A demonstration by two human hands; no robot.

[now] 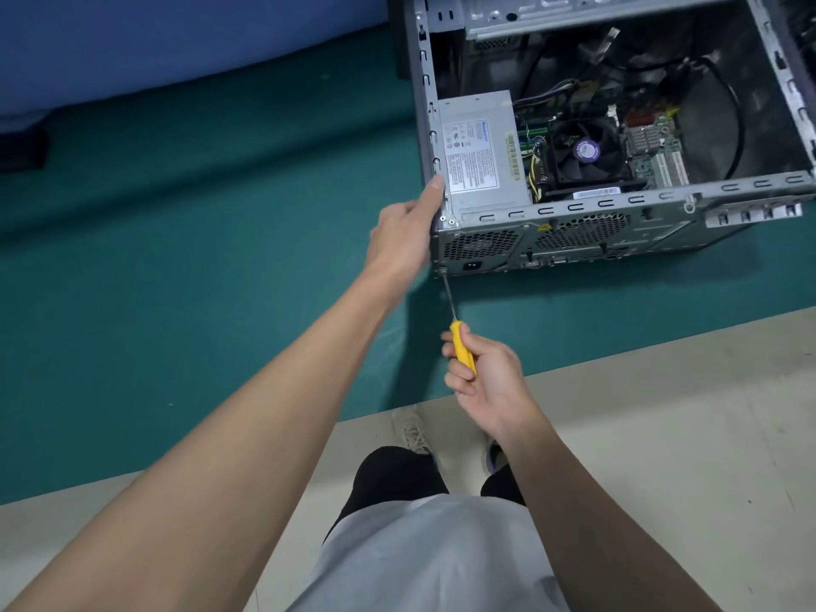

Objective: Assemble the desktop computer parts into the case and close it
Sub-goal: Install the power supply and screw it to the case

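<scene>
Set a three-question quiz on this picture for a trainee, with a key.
1. True or false: the case is already closed.
2. The right hand grips a screwdriver whose handle is: A red, B yellow, C black.
3. Which hand rests against the case's corner beside the power supply?
Key: 1 false, its inside lies open to view; 2 B; 3 the left hand.
</scene>
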